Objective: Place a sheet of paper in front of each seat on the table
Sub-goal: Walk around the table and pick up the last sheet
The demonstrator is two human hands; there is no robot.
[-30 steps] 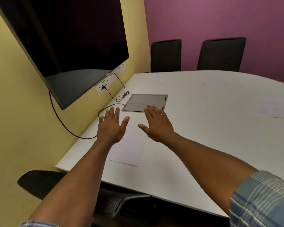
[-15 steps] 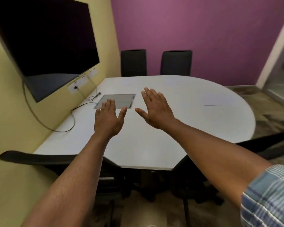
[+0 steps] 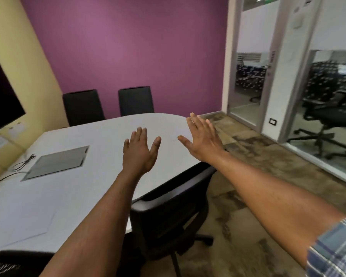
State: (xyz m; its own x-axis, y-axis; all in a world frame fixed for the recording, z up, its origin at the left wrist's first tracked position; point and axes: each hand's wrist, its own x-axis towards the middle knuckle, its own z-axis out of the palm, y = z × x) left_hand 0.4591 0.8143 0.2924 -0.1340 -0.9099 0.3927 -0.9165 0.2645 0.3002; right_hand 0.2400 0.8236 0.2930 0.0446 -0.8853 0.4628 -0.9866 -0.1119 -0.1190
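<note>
My left hand is held out flat over the white table, fingers apart, holding nothing. My right hand is also spread and empty, raised past the table's rounded right end. A white sheet of paper lies on the near left part of the table, its edges faint against the white top. Two black chairs stand at the far side against the purple wall. Another black chair is pushed in at the near right edge, below my arms.
A grey floor-box cover plate is set in the table near the left, with a black cable coiled beside it. A dark wall screen hangs on the yellow wall. A glass partition and office chair stand right.
The view has swung right and pulled back from the table. Both empty hands have lifted away from the sheet near the cover plate and now hover further right.
</note>
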